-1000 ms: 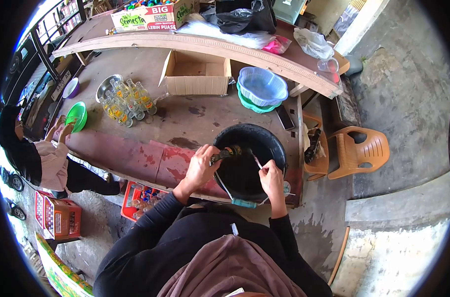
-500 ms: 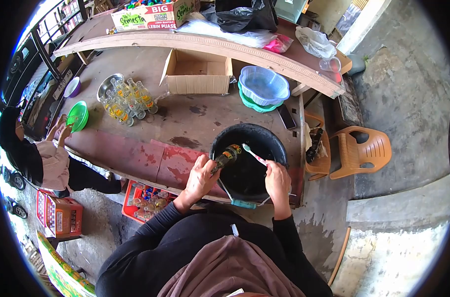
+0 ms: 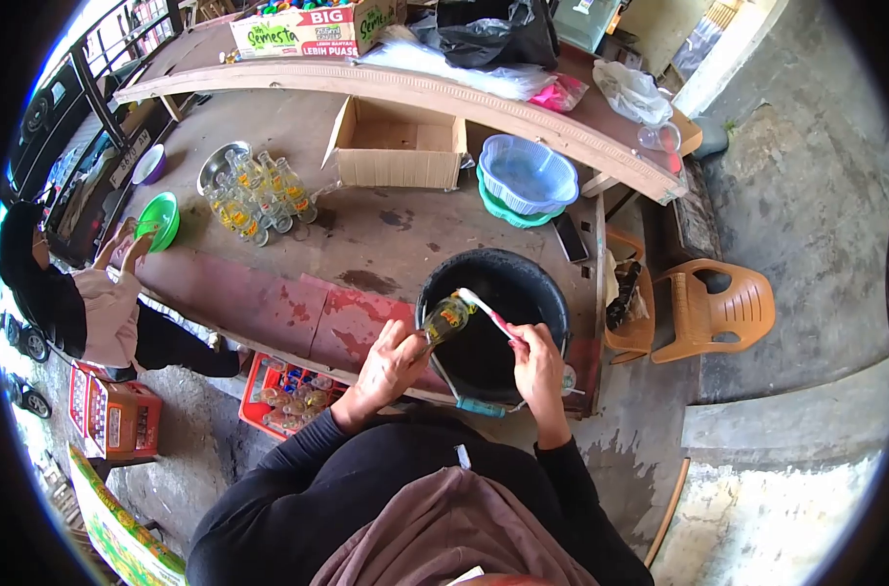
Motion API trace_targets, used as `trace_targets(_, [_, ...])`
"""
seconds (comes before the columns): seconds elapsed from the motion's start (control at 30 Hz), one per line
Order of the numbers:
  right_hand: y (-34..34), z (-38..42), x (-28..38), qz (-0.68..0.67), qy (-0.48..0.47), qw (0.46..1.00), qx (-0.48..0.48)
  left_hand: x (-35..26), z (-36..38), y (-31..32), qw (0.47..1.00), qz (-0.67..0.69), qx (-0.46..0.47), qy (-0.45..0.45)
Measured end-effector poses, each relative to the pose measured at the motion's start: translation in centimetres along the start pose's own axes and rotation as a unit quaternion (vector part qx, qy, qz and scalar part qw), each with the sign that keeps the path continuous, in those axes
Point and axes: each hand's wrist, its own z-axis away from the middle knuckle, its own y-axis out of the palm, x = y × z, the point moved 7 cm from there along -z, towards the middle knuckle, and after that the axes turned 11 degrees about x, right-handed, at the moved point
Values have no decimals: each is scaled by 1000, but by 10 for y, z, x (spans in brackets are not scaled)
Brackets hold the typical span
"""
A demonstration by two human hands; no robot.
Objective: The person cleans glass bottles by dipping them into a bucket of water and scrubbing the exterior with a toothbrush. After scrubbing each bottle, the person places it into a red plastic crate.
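A small glass bottle (image 3: 448,318) with a yellow and red label is gripped in my left hand (image 3: 390,367), tilted over a black bucket (image 3: 550,278). My right hand (image 3: 539,366) is closed round the handle of a toothbrush (image 3: 490,313), white at the head and pink farther down. The brush head overlaps the base end of the bottle in this view. Dark water fills the lower part of the bucket, and its handle with a blue-green grip (image 3: 481,406) hangs toward me.
Several glass bottles (image 3: 259,200) stand by a metal bowl on the table. An open cardboard box (image 3: 396,161), stacked plastic baskets (image 3: 528,176) and a phone (image 3: 571,238) lie farther back. A red crate (image 3: 259,403) of bottles is below left; another person (image 3: 83,293) works at a green basin (image 3: 159,221).
The bottle has come up out of the bucket's shadow a little, and the toothbrush head has moved left onto its end. My right hand has shifted slightly left and down.
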Motion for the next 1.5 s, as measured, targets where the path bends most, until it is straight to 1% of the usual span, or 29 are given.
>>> trace_targets(0.03, [1, 3, 14, -26, -9, 999, 35, -7, 0, -8, 999, 5, -4, 33])
trace_targets(0.07, [2, -1, 11, -29, -10, 999, 34, -10, -2, -13, 998, 9, -10, 69])
trace_targets(0.13, [6, -4, -9, 5, 7, 999, 37, -7, 7, -16, 998, 13, 8, 63])
trace_targets(0.2, [2, -9, -34, 56, 65, 996, 0, -16, 9, -19, 991, -3, 49, 125])
trace_targets(0.23, [1, -8, -34, 64, 59, 996, -7, -14, 12, -16, 989, -20, 74, 130])
trace_targets(0.27, [-7, -8, -21, 72, 51, 996, -13, -13, 11, -19, 989, -23, 67, 130])
trace_targets(0.3, [-11, -5, -1, 33, 11, 999, -9, -16, 12, -18, 986, -28, 98, 134])
trace_targets(0.33, [-7, -2, 10, 32, -12, 999, 24, -18, 14, -18, 981, -33, 132, 140])
trace_targets(0.4, [7, -2, 6, 19, -24, 998, 54, -21, 9, -21, 978, -29, 143, 152])
trace_targets(0.47, [6, -10, -21, 116, 35, 993, 15, -20, 7, -21, 980, -27, 147, 132])
trace_targets(0.53, [11, -18, -54, 188, 122, 973, 50, -19, 3, -17, 984, -18, 128, 125])
trace_targets(0.6, [19, -16, -70, 203, 124, 969, 66, -18, -1, -16, 986, -23, 116, 120])
trace_targets(0.63, [22, -16, -68, 197, 125, 969, 79, -19, -6, -17, 985, -19, 94, 140])
trace_targets(0.67, [26, -18, -64, 190, 124, 970, 93, -20, -12, -18, 987, -32, 80, 137])
trace_targets(0.73, [18, -19, -53, 181, 140, 972, 58, -9, -22, -13, 997, 5, 35, 64])
trace_targets(0.83, [4, -9, -13, 81, 43, 996, 7, 7, -30, 2, 999, 26, 21, 7])
trace_targets(0.87, [2, -5, 5, 59, 33, 998, 16, 15, -31, 9, 999, 27, 17, -22])
trace_targets(0.93, [3, 5, 29, -3, 2, 999, 35, 16, -32, 13, 999, 37, 7, -23])
trace_targets(0.97, [7, 10, 31, -1, -4, 999, 53, 17, -33, 14, 998, 41, 5, -37])
trace_targets(1.0, [14, 12, 26, 6, 1, 998, 61, 18, -37, 15, 998, 45, 0, -49])
trace_targets(1.03, [21, 11, 13, 49, 25, 996, 68, 20, -37, 18, 995, 55, 22, -76])
trace_targets(1.07, [27, 11, 1, 91, 49, 992, 76, 20, -36, 20, 995, 58, 20, -74])
trace_targets(1.1, [29, 10, -5, 93, 48, 992, 73, 22, -37, 22, 994, 66, 24, -82])
trace_targets(1.17, [32, 9, -18, 131, 87, 984, 86, 26, -40, 24, 992, 75, 31, -96])
trace_targets(1.2, [31, 9, -11, 132, 86, 984, 87, 27, -41, 24, 992, 75, 30, -97])
trace_targets(1.27, [27, 8, 15, 71, 32, 995, 68, 31, -44, 23, 990, 77, 27, -111])
trace_targets(1.33, [39, 11, 7, 51, 30, 995, 83, 34, -44, 27, 988, 77, 36, -127])
trace_targets(1.43, [56, -2, -39, 163, 141, 966, 146, 38, -51, 28, 987, 75, 43, -134])
trace_targets(1.5, [56, -2, -40, 144, 125, 972, 136, 39, -53, 29, 988, 76, 48, -122])
